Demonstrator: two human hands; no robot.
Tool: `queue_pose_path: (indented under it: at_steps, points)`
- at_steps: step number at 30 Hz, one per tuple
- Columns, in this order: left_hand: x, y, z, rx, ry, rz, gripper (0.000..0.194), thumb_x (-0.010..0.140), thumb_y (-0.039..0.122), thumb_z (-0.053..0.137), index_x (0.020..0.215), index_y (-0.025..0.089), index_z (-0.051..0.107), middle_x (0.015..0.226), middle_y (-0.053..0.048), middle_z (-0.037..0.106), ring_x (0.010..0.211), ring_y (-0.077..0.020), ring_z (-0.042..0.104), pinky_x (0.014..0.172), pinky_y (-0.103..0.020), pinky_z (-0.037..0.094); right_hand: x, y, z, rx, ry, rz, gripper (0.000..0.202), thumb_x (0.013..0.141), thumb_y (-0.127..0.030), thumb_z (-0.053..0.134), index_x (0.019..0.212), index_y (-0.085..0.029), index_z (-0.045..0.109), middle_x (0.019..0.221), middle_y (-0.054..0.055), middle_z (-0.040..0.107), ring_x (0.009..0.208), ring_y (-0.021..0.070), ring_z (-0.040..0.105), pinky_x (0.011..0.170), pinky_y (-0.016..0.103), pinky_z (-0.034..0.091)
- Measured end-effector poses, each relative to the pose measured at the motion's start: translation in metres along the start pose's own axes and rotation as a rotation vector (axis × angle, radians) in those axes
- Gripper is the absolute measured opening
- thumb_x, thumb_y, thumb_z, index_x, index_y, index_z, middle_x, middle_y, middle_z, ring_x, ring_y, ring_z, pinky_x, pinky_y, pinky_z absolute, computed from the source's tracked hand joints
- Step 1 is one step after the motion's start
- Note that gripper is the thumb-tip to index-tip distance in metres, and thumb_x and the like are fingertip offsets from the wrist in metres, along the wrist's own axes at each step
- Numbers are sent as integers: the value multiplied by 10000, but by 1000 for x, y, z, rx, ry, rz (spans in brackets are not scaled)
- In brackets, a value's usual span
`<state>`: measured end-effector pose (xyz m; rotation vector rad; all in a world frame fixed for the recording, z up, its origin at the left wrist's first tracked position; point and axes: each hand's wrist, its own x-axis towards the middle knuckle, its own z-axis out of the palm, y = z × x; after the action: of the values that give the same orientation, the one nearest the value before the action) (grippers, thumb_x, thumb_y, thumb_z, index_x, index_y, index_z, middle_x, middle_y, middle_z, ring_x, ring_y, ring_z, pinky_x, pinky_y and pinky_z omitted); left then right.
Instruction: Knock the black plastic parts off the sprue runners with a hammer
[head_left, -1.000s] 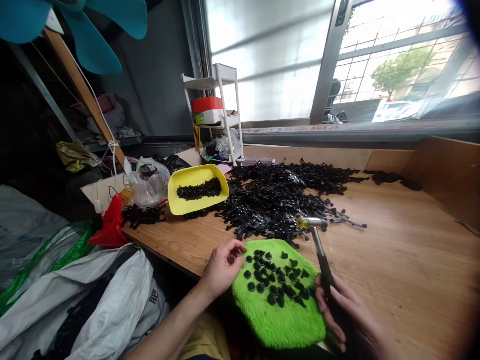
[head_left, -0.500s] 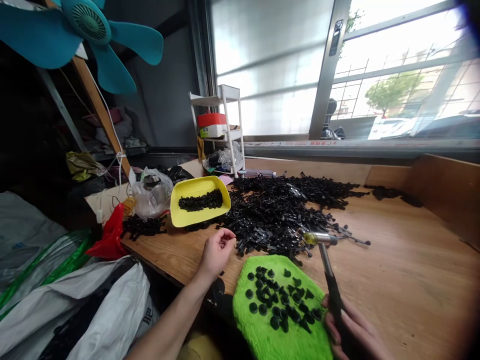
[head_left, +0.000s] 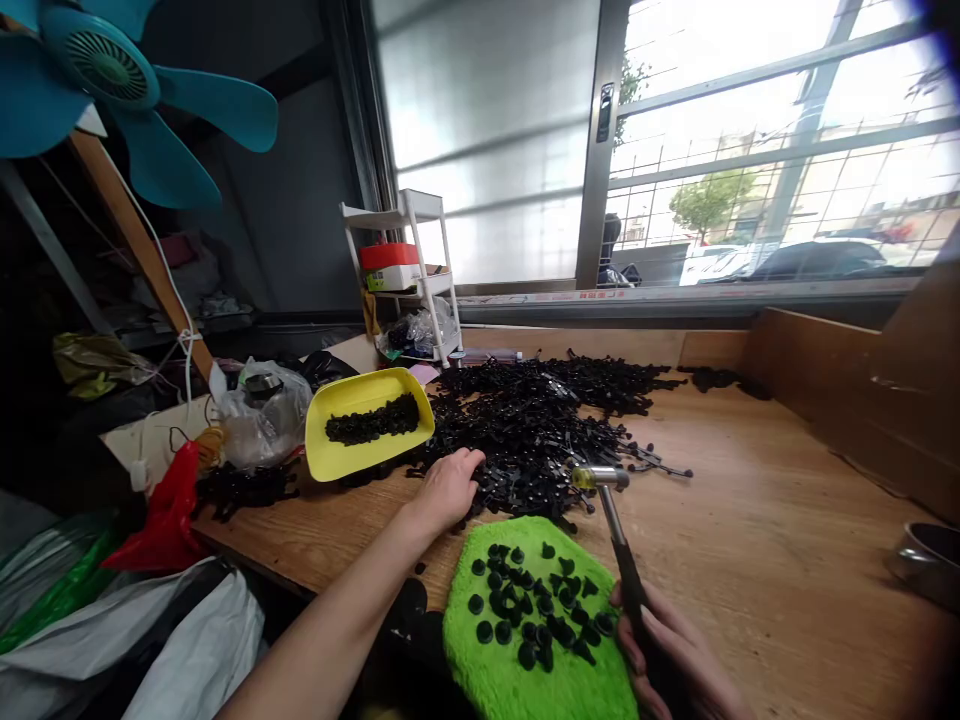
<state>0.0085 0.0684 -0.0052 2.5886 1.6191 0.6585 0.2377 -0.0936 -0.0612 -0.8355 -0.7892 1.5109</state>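
My left hand (head_left: 448, 490) reaches forward and rests its fingers on the near edge of a big pile of black plastic parts (head_left: 540, 425) on the wooden table (head_left: 750, 520). Whether it grips a part I cannot tell. My right hand (head_left: 675, 660) holds the dark handle of a small hammer (head_left: 609, 515), whose metal head hovers just above the pile's near edge. Between my hands lies a fuzzy green pad (head_left: 536, 640) covered with several small black round pieces (head_left: 532, 600).
A yellow tray (head_left: 367, 420) with black parts sits left of the pile. Clear and red plastic bags (head_left: 255, 410) crowd the table's left end. A white shelf rack (head_left: 409, 270) stands at the back, a teal fan (head_left: 97, 80) above left, a metal bowl (head_left: 930, 560) at right.
My left hand has moved from the green pad's edge forward onto the black pile. The view has shifted right and up; the hammer stays held in my right hand.
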Motion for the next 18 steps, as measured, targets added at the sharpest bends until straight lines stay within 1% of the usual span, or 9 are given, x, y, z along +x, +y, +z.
queue_pose_path:
  at_steps: [2,4,7,9,11,14,16,18]
  points:
    - [-4,-3,1,-34,8,19,384,701,35,449,1027,204,562,964,-52,566,897,-186,544,810,-292,406,0,1,-1,5,-12,-9,314,810,-477,519,974,-219,445,612,-46,452,334,35,284,289,142,236]
    - [-7,-5,1,-104,37,42,397,683,11,433,1003,193,580,935,-50,577,827,-167,555,776,-276,423,1,2,-1,11,-22,-19,312,815,-476,509,979,-218,445,611,-49,445,331,35,281,283,142,237]
    - [-11,-4,-5,-234,70,43,406,641,13,443,987,171,584,909,-42,578,639,-113,536,645,-235,441,1,3,-3,17,-33,-34,302,820,-470,504,976,-217,447,606,-52,436,327,33,275,277,139,238]
    - [-19,-4,-15,-319,89,34,394,624,34,459,975,165,580,917,-33,561,559,-76,506,561,-204,427,1,4,-3,19,-35,-39,295,820,-465,505,972,-217,450,609,-50,435,330,34,276,276,140,241]
    - [-32,-8,-28,-386,148,24,366,630,57,466,961,167,576,918,-28,543,561,-65,504,540,-185,420,0,4,-3,21,-33,-40,291,822,-461,503,975,-219,453,613,-46,438,341,37,284,281,141,249]
    - [-62,-23,-46,-413,227,11,320,654,74,463,933,175,582,893,-25,537,634,-78,525,605,-189,438,-2,3,-3,24,-28,-24,286,820,-450,514,988,-225,454,630,-39,447,356,41,298,292,145,265]
    - [-84,-38,-53,-408,217,-21,293,658,79,466,904,174,593,898,-31,540,650,-83,528,626,-198,444,-4,2,-4,29,-30,-4,292,814,-447,526,995,-228,456,636,-39,444,359,42,303,296,148,273]
    - [-103,-54,-54,-412,196,-86,276,660,91,469,891,169,600,914,-41,547,637,-84,530,604,-199,444,-5,2,-5,33,-33,23,296,808,-445,535,996,-229,459,634,-40,437,361,44,313,298,150,281]
